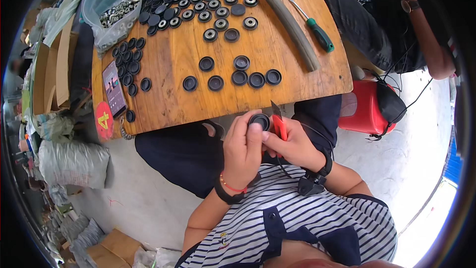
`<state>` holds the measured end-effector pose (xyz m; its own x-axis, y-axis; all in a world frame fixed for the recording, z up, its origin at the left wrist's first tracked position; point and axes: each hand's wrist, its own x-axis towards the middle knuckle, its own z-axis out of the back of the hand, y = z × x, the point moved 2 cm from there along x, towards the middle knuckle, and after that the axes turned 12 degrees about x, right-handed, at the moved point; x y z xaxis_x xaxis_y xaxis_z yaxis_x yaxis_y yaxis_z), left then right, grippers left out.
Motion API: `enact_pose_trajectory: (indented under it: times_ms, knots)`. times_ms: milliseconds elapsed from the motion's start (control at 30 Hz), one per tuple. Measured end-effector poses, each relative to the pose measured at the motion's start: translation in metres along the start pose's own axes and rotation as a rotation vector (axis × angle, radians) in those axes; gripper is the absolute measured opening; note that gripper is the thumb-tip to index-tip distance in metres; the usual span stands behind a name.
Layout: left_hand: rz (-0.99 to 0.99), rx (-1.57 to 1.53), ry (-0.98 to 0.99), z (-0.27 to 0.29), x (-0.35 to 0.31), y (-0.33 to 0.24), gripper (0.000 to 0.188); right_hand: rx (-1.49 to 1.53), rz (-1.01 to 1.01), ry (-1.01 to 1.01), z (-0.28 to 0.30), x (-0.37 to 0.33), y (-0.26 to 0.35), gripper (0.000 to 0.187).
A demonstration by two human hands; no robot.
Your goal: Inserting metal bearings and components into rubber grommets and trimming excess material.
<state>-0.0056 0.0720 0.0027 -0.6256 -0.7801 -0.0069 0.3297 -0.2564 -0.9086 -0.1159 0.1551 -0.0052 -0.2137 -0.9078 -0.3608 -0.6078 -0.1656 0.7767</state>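
My left hand (242, 146) is closed on a round black plastic cap (259, 121), its hollow side turned up. Close against it, my right hand (295, 144) grips a red-handled utility knife (279, 128), the dark blade pointing up and away from me. The right thumb rests near the cap's rim. Both hands are held over my lap, just off the table's near edge. On the wooden table (168, 104) beyond them lie several loose black caps (215, 83), hollow side up.
A hammer (287, 25) with an amber head and a green-handled screwdriver (317, 33) lie at the right. Many caps, some with metal bearings (210, 34), cover the far side. At left are a tub of metal parts (119, 12) and a phone (114, 89). Another person sits beyond a red stool (364, 109).
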Motion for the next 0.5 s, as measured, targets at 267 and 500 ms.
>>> enact_pose_trajectory:
  times_ms: [267, 500]
  knots:
    - [0.147, -0.104, 0.068, 0.016, -0.001, -0.001, 0.015, -0.489, 0.579, 0.114, 0.021, -0.003, 0.008, 0.038]
    - [0.294, -0.426, 0.371, 0.014, 0.002, 0.001, 0.018, -0.961, 0.714, 0.198, 0.029, -0.005, 0.024, 0.045]
